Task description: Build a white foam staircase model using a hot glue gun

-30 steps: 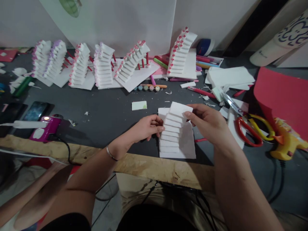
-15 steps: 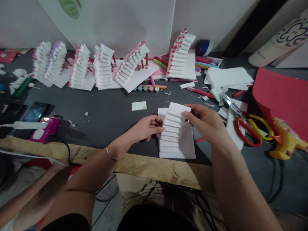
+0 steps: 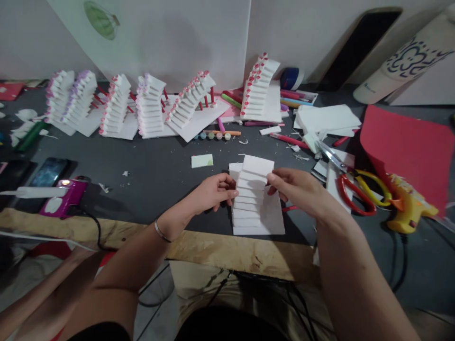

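A white model staircase [image 3: 253,199], built of thin card steps, stands on a white base sheet [image 3: 275,215] near the table's front edge. My left hand [image 3: 218,192] is at its left side, thumb and fingers closed against the edge about halfway up. On the opposite side my right hand [image 3: 293,189] pinches the right edge just below the top step, with the thumb towards me. The undersides of the steps are hidden. Left of the staircase's top lies a small pale strip [image 3: 202,161] with a green corner.
Several finished-looking staircases [image 3: 151,106] with coloured beads line the back. To the right lie scissors [image 3: 355,189], a yellow glue gun [image 3: 408,206], red sheet [image 3: 405,151] and white card [image 3: 327,118]. A purple power adapter [image 3: 66,199] sits left; another person's arm [image 3: 53,284] shows below.
My right hand has moved down slightly along the staircase's right edge, off the top step. My left hand stays at the left edge. The head view has shifted a little.
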Tool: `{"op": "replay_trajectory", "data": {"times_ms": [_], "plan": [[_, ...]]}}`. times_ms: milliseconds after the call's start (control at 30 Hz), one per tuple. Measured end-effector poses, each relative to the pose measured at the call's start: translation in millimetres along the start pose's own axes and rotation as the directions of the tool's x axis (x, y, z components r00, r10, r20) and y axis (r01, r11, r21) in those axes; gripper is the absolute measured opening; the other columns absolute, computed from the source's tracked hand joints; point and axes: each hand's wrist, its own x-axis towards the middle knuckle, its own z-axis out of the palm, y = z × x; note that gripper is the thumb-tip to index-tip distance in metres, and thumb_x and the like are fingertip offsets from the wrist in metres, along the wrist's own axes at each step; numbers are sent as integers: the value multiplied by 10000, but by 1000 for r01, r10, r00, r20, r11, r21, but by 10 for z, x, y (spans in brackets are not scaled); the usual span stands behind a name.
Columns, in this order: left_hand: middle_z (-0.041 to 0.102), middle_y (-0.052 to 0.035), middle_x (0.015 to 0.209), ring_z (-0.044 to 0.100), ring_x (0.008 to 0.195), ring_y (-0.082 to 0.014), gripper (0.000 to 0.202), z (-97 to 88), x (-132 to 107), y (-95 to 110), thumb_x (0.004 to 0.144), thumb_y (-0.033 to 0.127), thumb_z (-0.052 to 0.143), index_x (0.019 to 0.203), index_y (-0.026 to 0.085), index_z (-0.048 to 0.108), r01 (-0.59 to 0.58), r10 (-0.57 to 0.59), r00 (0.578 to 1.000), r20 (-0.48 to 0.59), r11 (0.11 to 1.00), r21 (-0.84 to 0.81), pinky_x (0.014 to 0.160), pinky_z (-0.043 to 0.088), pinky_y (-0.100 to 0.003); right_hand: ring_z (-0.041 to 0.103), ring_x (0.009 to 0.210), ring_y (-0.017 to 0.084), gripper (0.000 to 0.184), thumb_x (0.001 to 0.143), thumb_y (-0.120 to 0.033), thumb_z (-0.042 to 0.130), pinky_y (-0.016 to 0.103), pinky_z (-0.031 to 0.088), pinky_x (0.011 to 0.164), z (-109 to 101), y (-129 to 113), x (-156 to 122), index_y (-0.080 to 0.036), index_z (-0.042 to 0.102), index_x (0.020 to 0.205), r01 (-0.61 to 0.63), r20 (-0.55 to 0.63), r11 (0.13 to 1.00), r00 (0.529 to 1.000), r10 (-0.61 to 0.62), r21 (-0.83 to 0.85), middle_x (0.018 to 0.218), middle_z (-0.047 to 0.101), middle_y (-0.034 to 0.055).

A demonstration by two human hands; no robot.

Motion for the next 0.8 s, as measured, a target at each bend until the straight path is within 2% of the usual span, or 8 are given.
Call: {"op": "replay_trajectory", "data": {"times_ms": [200,333,467,567,667,800], "plan": [[611,16,672,589,555,-93,146,-11,6,-43,814,211,653,900,172,541,-38,38,999,11,999,4,360,334,-149,566,541,136,316,777,-528,689,245,382,451,37,-7,-58,-212,694,791,-73,146,997,987,68,30,632,675,20],[610,12,687,606,580,-101,166,-22,9,-65,803,229,660,902,168,542,-64,64,998,23,998,-10,359,337,-142,527,548,124,365,784,-552,649,248,360,487,103,70,-38,-198,651,695,-34,155,999,987,29,32,619,647,18],[619,4,694,605,594,-104,200,-35,2,-44,807,277,676,924,161,562,-65,66,997,38,998,-16,373,349,-143,491,573,120,411,783,-587,628,250,351,514,145,135,-29,-177,659,765,0,134,999,991,-6,48,657,626,15],[590,27,618,480,449,-60,224,-29,-7,-4,855,352,638,945,154,583,-35,35,999,32,999,-4,359,304,-146,474,583,118,422,777,-591,632,249,345,520,163,158,-30,-171,662,804,-15,137,998,991,7,60,679,615,12],[502,72,516,319,364,-36,256,0,-13,35,888,398,605,954,150,605,-1,2,1000,-8,1000,19,353,212,-158,446,583,111,417,776,-591,633,247,333,523,179,170,-27,-175,654,797,-11,143,997,990,-1,80,688,595,3],[451,80,496,344,422,-46,201,47,-10,60,854,332,650,921,142,643,-2,3,998,-61,1000,16,413,214,-168,385,543,92,414,762,-593,641,241,295,498,196,174,-14,-180,634,760,-19,136,997,991,8,77,650,545,-19]]}}
